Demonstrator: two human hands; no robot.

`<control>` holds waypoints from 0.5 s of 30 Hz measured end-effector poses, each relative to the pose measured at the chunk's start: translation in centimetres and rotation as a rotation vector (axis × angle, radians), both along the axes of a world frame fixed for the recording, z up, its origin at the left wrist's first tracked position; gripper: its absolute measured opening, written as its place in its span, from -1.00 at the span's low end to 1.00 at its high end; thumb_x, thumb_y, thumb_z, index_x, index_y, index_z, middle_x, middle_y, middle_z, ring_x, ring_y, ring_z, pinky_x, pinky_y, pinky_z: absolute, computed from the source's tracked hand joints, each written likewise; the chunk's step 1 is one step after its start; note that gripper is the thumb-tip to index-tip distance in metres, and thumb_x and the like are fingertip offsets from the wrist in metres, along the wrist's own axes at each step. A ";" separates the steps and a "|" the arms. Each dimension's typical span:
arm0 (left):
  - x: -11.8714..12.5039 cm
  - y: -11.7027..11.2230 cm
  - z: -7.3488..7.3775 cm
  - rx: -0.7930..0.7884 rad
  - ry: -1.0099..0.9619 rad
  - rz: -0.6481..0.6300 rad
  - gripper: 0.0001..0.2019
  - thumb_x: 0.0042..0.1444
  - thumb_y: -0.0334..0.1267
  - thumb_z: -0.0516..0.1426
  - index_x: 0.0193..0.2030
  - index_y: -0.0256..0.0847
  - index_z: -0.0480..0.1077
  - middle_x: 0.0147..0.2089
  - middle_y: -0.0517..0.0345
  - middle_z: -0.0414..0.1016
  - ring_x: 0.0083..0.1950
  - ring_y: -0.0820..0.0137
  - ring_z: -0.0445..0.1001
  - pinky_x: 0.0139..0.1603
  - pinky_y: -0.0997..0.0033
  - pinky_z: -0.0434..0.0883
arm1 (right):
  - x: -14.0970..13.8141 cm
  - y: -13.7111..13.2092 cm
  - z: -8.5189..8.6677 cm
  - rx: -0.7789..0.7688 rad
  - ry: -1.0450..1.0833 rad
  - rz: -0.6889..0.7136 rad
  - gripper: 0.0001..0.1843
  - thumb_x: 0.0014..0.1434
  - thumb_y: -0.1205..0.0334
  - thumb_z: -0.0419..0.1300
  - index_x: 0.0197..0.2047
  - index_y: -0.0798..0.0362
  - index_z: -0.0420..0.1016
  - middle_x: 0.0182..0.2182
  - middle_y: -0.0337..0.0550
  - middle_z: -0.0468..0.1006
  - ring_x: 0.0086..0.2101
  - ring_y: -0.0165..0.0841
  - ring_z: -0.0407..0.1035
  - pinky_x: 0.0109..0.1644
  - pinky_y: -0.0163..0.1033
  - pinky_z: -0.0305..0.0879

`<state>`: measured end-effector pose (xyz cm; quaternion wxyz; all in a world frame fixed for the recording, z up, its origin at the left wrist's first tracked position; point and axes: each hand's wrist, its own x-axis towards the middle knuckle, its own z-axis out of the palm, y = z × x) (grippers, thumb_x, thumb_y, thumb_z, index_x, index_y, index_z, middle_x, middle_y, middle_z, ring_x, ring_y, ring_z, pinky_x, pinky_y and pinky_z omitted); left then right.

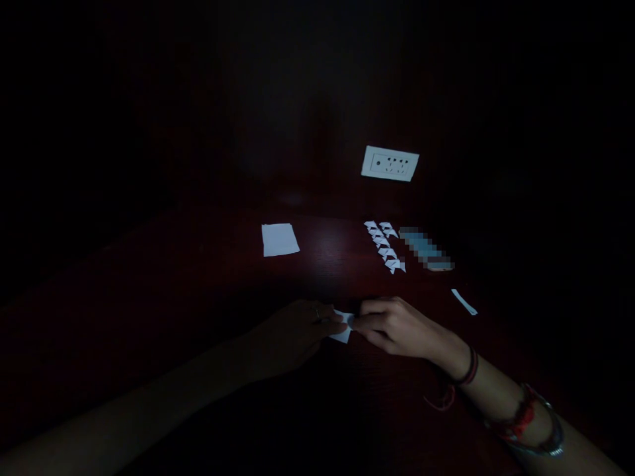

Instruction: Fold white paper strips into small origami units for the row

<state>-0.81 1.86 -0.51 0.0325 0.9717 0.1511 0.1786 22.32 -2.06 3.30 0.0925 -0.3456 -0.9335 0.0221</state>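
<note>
A small piece of white paper [340, 336] lies on the dark red table between my two hands. My left hand [310, 328], with a ring on one finger, presses on its left part with the fingertips. From the right, my right hand [389, 325] pinches the paper's right edge, its fingers bent together. Deep shadow covers much of my left hand. Beyond my right hand, several folded white paper pieces [381, 242] lie in a long row, with a shorter group [388, 229] beside it.
A stack of white paper sheets [280, 239] rests farther back on the left. A blurred-out phone-like object [425, 248] lies right of the folded pieces, with a narrow paper strip [464, 301] nearer me. A white power socket [389, 163] is on the back wall.
</note>
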 end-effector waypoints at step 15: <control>0.3 -0.5 0.8 -0.037 -0.053 0.008 -0.59 0.07 -0.49 -0.07 0.08 -0.15 0.12 0.08 0.12 0.22 0.05 0.35 0.18 0.04 0.28 0.17 | 0.2 -0.2 -0.2 0.080 -0.057 0.015 -0.75 0.15 0.31 -0.07 -0.20 0.06 0.39 -0.42 -0.20 0.35 -0.46 -0.46 0.21 -0.32 -0.31 0.14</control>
